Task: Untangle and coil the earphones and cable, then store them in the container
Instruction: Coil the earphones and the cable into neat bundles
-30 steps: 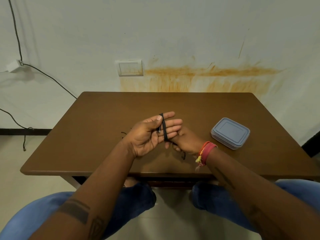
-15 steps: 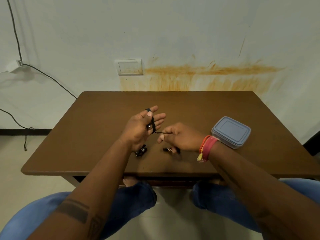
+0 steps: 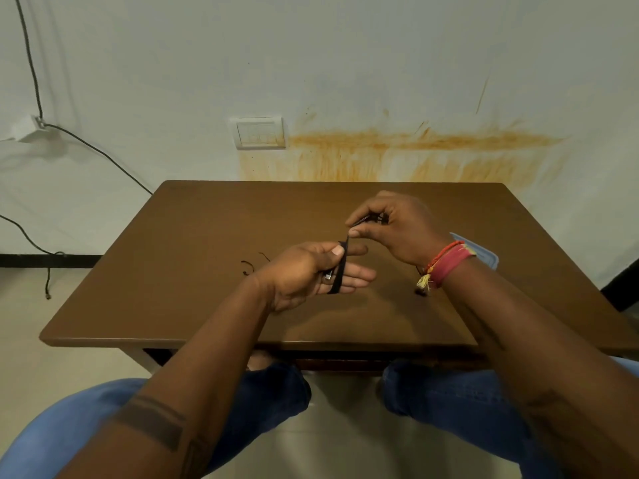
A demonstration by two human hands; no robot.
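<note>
Cable (image 3: 338,271): we have it wound round our left hand (image 3: 313,273) fingers, thumb clamping it
Right hand (image 3: 397,228): we pinch the free strand above
Handling: light, limp, springy; we'd hold near the coil
Container (image 3: 485,255): lidded, behind our right wrist

Left hand (image 3: 307,271) above table (image 3: 193,271) centre, right hand (image 3: 397,229) just behind it, container (image 3: 489,259) behind right wrist.

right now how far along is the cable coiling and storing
Partly done: several black cable loops already sit around the left hand fingers. In hand: the right hand pinches the free end, feeding another turn. Left: a thin wire lies loose on the table, and the lidded container is shut.
</note>
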